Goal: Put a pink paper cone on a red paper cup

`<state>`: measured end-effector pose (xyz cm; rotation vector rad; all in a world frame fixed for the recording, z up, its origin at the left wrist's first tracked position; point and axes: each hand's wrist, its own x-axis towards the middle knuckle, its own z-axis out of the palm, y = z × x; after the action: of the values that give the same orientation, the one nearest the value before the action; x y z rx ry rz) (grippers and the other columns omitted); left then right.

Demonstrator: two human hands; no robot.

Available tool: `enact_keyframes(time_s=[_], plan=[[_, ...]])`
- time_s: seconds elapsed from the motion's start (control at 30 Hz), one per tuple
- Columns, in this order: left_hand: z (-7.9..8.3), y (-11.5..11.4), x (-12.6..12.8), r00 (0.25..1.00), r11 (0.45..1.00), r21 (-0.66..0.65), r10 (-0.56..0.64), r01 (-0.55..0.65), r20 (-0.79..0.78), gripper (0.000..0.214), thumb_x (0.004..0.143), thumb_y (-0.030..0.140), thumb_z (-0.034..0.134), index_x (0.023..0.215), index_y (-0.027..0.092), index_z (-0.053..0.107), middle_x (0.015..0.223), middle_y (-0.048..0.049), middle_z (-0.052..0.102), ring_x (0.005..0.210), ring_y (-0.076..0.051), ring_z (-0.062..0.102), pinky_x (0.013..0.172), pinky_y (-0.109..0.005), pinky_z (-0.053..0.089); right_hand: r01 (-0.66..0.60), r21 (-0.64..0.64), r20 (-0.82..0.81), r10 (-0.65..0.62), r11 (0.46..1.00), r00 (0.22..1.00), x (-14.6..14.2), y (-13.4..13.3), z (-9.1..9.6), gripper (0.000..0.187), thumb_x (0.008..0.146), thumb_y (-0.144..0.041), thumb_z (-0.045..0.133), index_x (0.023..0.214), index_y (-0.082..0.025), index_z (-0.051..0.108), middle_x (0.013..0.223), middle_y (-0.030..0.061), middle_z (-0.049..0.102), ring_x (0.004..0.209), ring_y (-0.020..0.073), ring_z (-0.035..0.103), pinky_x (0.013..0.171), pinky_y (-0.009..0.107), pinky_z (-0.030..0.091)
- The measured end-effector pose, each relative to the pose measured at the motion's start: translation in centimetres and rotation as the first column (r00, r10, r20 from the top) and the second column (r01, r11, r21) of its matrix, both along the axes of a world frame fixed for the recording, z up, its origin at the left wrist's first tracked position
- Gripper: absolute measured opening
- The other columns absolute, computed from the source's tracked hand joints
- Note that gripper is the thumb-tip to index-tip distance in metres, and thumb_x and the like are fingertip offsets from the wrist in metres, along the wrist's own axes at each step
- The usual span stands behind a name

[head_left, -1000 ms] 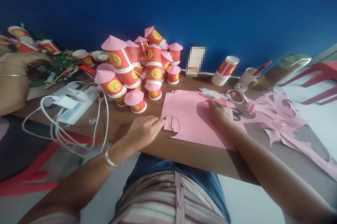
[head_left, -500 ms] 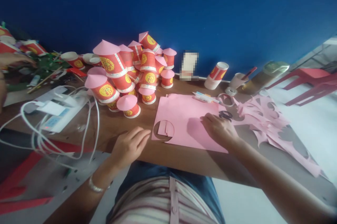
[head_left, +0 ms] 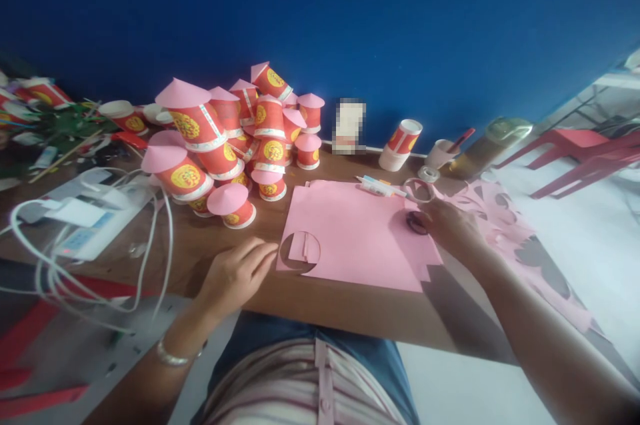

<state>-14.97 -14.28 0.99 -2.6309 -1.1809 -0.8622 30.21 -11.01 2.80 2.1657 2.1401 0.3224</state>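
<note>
A stack of pink paper sheets point(head_left: 360, 232) lies on the table in front of me, with a round hole cut near its left corner and small pink pieces point(head_left: 299, 248) in the hole. My left hand point(head_left: 237, 275) rests at the stack's left edge, fingers loosely stretched, and nothing shows in it. Over the right edge of the stack is my right hand point(head_left: 453, 225). Its fingertips are blurred, close to dark scissor handles point(head_left: 417, 222) and a ring-shaped roll point(head_left: 419, 190). Whether it grips either is unclear.
Red paper-cup lanterns point(head_left: 230, 165) with pink cone tops are heaped at the back left. A white power strip point(head_left: 90, 232) with looped cables lies left. Pink offcuts point(head_left: 500, 212) cover the right side. Behind are pens point(head_left: 377, 186), stacked cups point(head_left: 403, 144) and a bottle point(head_left: 493, 145).
My right hand has moved right, off the middle of the pink sheets to beside the scissors and the ring. My left hand stays at the left edge. The view has shifted slightly right.
</note>
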Motion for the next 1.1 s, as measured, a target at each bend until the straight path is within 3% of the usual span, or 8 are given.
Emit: enact_keyframes(time_s=[0.07, 0.2, 0.33, 0.47, 0.67, 0.77, 0.93, 1.1], plan=[[-0.3, 0.2, 0.2, 1.000, 1.000, 0.007, -0.003, 0.003, 0.005, 0.013, 0.098, 0.017, 0.061, 0.109, 0.020, 0.066, 0.091, -0.0021, 0.073, 0.081, -0.015, 0.073, 0.074, -0.024, 0.056, 0.094, 0.007, -0.021, -0.094, 0.996, 0.995, 0.4, 0.9, 0.9, 0.035, 0.101, -0.035, 0.048, 0.128, -0.025, 0.067, 0.114, 0.0111, 0.073, 0.092, 0.0271, 0.069, 0.069, 0.035, 0.049], [-0.9, 0.5, 0.7, 1.000, 1.000, 0.004, -0.019, 0.019, 0.014, 0.015, 0.098, 0.016, 0.059, 0.110, 0.019, 0.066, 0.093, -0.0035, 0.074, 0.082, -0.015, 0.073, 0.077, -0.025, 0.057, 0.220, -0.007, -0.104, -0.220, 0.975, 0.970, 1.7, 3.4, 2.7, 0.038, 0.104, -0.032, 0.041, 0.114, -0.019, 0.075, 0.128, 0.0140, 0.070, 0.108, 0.0292, 0.066, 0.078, 0.037, 0.046], [-1.3, 0.5, 0.7, 0.999, 1.000, 0.002, 0.000, 0.000, 0.042, 0.016, 0.098, 0.015, 0.058, 0.110, 0.020, 0.066, 0.093, -0.0033, 0.075, 0.084, -0.015, 0.074, 0.078, -0.025, 0.057, 0.227, -0.021, -0.111, -0.228, 0.974, 0.967, 2.0, 4.8, 3.3, 0.037, 0.101, -0.032, 0.044, 0.107, -0.016, 0.077, 0.117, 0.0163, 0.073, 0.096, 0.0274, 0.068, 0.073, 0.036, 0.043], [-1.5, 0.5, 0.5, 0.998, 1.000, -0.011, -0.001, 0.002, 0.062, 0.016, 0.097, 0.014, 0.060, 0.110, 0.020, 0.066, 0.093, -0.0032, 0.074, 0.085, -0.016, 0.074, 0.078, -0.025, 0.057, 0.163, -0.055, -0.105, -0.168, 0.985, 0.980, 0.7, 5.0, 2.3, 0.037, 0.102, -0.034, 0.043, 0.104, -0.020, 0.077, 0.109, 0.0137, 0.075, 0.095, 0.0265, 0.069, 0.073, 0.035, 0.044], [-1.7, 0.5, 0.6, 0.999, 0.999, -0.021, -0.027, 0.028, 0.030, 0.016, 0.095, 0.013, 0.062, 0.109, 0.019, 0.067, 0.091, -0.0029, 0.074, 0.080, -0.016, 0.072, 0.076, -0.026, 0.057, 0.048, -0.045, -0.073, -0.052, 0.998, 0.996, -0.3, 5.3, 0.1, 0.034, 0.101, -0.025, 0.042, 0.117, -0.022, 0.072, 0.122, 0.0127, 0.073, 0.111, 0.0289, 0.067, 0.081, 0.037, 0.050], [-1.7, 0.5, 0.7, 0.999, 0.999, -0.025, -0.030, 0.031, 0.041, 0.016, 0.095, 0.012, 0.062, 0.109, 0.019, 0.067, 0.091, -0.0030, 0.074, 0.081, -0.015, 0.072, 0.077, -0.026, 0.057, 0.035, -0.021, -0.010, -0.036, 0.999, 0.999, 0.1, 5.3, 0.1, 0.033, 0.098, -0.019, 0.042, 0.112, -0.018, 0.072, 0.112, 0.0157, 0.074, 0.106, 0.0297, 0.068, 0.078, 0.037, 0.050], [-1.4, 0.5, 0.8, 0.999, 1.000, -0.023, -0.019, 0.020, 0.037, 0.014, 0.096, 0.013, 0.060, 0.106, 0.019, 0.068, 0.090, -0.0027, 0.074, 0.079, -0.015, 0.073, 0.074, -0.025, 0.056, 0.098, 0.014, -0.017, -0.098, 0.995, 0.995, 0.7, 5.2, 0.6, 0.037, 0.102, -0.028, 0.038, 0.103, -0.017, 0.074, 0.102, 0.0176, 0.075, 0.098, 0.0315, 0.070, 0.075, 0.039, 0.049], [-1.3, 0.4, 0.9, 1.000, 0.999, -0.033, -0.015, 0.015, 0.017, 0.013, 0.098, 0.016, 0.059, 0.104, 0.020, 0.069, 0.091, -0.0025, 0.076, 0.078, -0.014, 0.073, 0.073, -0.025, 0.056, 0.051, 0.033, -0.074, -0.049, 0.998, 0.996, 0.7, 5.1, -0.3, 0.037, 0.102, -0.030, 0.038, 0.120, -0.021, 0.069, 0.116, 0.0162, 0.074, 0.106, 0.0321, 0.068, 0.077, 0.041, 0.050]])
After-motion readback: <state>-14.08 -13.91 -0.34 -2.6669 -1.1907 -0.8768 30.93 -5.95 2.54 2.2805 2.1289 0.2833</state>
